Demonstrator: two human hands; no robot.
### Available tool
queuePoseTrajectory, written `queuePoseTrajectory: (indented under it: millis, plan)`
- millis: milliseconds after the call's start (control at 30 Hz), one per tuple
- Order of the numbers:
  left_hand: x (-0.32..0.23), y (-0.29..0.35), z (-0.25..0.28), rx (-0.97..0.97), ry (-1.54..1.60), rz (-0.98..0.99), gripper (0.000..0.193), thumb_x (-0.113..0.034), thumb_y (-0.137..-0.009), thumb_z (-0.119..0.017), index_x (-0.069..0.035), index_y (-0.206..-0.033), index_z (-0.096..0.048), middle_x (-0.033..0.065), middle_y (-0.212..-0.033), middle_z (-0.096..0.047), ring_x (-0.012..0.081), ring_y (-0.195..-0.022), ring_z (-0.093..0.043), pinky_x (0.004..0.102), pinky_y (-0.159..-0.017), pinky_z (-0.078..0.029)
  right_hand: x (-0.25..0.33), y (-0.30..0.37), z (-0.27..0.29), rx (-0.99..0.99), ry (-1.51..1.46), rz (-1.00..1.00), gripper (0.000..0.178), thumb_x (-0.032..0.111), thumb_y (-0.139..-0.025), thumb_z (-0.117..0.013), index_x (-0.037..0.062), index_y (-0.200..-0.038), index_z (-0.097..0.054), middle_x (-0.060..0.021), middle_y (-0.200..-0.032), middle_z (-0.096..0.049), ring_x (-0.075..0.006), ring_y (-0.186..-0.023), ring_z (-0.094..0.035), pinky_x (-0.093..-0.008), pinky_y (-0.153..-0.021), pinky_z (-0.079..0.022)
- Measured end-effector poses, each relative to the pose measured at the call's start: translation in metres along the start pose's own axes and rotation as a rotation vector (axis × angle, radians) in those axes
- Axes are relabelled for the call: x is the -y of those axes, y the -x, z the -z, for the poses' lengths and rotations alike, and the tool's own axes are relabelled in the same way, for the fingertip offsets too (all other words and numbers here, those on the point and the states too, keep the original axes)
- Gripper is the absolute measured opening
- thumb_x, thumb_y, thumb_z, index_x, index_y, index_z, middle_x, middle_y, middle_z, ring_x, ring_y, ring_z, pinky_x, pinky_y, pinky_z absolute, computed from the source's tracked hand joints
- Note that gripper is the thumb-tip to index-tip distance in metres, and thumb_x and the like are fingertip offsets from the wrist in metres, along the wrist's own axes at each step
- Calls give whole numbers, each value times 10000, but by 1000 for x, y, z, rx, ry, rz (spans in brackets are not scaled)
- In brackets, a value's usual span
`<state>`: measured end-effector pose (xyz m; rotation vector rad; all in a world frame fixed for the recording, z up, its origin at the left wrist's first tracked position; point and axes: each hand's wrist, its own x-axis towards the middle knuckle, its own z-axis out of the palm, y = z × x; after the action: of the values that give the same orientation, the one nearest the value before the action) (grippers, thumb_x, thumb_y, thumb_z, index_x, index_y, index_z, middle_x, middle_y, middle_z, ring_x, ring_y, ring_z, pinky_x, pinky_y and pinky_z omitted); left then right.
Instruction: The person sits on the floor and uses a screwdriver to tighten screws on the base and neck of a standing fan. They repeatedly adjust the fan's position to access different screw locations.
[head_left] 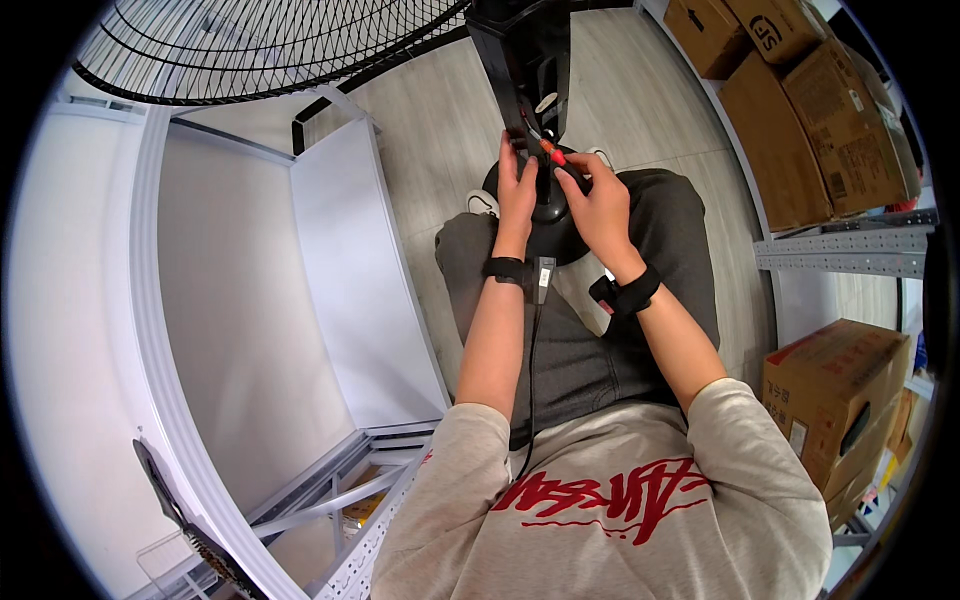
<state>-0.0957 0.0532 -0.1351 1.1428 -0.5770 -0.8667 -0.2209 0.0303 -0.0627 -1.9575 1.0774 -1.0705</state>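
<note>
A black floor fan's housing and stand (520, 60) rise in front of me between my knees, with an opening on the near side. My right hand (597, 205) is closed around a screwdriver (556, 156) with a red, orange and black handle. Its shaft points up and left into the opening; the tip's exact contact is hard to make out. My left hand (515, 195) grips the left side of the stand, fingers stretched upward along it and thumb on the near face. Below lies the fan's round black base, partly hidden by my hands.
The fan's wire grille (270, 50) spans the upper left. White shelving (340, 270) stands at left. Cardboard boxes (775, 150) sit on a rack at right, with another box (835, 400) lower down. A black cable with a grey connector (543, 280) hangs between my forearms.
</note>
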Motion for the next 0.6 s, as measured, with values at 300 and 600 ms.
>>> queuePoseTrajectory:
  millis: [300,600]
  plan:
    - [1,-1,1,-4,-20,-23,636,-19,-927,-472,-29,-1494,-184,129,-1474,-343,212,-1355,-341,315,-1097,-265,-16,-1,-5,226,-595,-535,274,176,-880,-659,-8,-1080,-626,-92,-860,-692,-125,-733,-634,-267,-644,-481]
    - [-1,0,2,0,-53,-9,634,-83,-955,-483,-85,-1507,-172,118,-1494,-320,188,-1341,-355,290,-996,-343,7,-1,1,39,278,122,266,172,-874,-639,44,-1107,-641,-141,-851,-675,-294,-714,-653,-335,-609,-508]
